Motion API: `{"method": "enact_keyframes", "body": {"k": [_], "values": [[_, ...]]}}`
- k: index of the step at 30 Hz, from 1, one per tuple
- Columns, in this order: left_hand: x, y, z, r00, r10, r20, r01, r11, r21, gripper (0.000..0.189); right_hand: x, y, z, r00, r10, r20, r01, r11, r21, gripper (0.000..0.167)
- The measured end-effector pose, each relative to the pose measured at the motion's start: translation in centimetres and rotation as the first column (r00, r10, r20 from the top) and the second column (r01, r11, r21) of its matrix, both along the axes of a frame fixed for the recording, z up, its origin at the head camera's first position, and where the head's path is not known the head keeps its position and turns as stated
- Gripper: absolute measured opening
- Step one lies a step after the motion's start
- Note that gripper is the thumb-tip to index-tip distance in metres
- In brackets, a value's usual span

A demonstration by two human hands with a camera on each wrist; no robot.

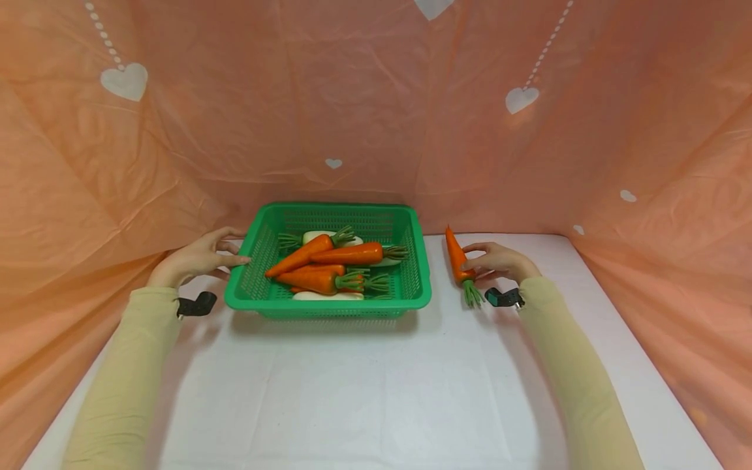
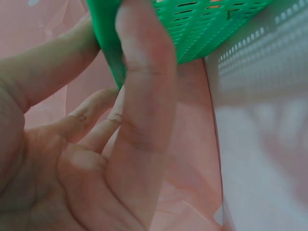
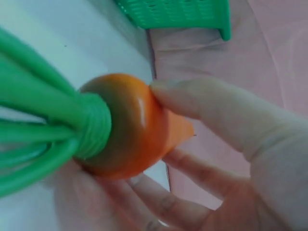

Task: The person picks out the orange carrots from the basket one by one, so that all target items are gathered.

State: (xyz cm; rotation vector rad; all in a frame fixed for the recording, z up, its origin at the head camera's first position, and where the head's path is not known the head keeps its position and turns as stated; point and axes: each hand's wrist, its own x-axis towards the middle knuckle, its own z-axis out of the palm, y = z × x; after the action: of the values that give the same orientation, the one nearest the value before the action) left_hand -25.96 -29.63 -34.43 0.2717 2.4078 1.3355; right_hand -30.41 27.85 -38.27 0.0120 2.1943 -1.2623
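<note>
On the left, my left hand (image 1: pixel 202 256) holds the left rim of a green plastic basket (image 1: pixel 329 305). Thumb and a finger lie on either side of that rim in the left wrist view. Several orange carrots (image 1: pixel 346 253) with green stems lie piled in the basket, over white radish-like vegetables (image 1: pixel 328 296) that are partly hidden. To the right of the basket, my right hand (image 1: pixel 499 261) grips a single carrot (image 1: pixel 455 254) near its thick end. Its tip points toward the back and its green stems (image 3: pixel 43 120) toward me.
The basket stands near the back edge of a white-covered table (image 1: pixel 376 385). An orange-pink curtain (image 1: pixel 376 117) with white hearts hangs behind and along both sides. A dark wrist strap (image 1: pixel 196 304) shows on the left sleeve, another strap (image 1: pixel 504 297) on the right.
</note>
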Motion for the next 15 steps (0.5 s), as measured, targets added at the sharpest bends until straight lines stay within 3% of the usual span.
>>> {"method": "enact_keyframes", "body": {"k": [6,15], "values": [[0.1,0.0,0.1,1.0,-0.002,-0.006,0.002,1.0,0.002,0.074,0.1,-0.8,0.0,1.0,-0.02,-0.014,0.021,0.997,0.069,0.068],[0.7,0.2,0.0,0.999,0.003,-0.034,-0.004,1.0,-0.014,0.071,0.2,-1.5,0.0,0.997,0.025,-0.069,-0.015,0.99,0.143,0.069]]}}
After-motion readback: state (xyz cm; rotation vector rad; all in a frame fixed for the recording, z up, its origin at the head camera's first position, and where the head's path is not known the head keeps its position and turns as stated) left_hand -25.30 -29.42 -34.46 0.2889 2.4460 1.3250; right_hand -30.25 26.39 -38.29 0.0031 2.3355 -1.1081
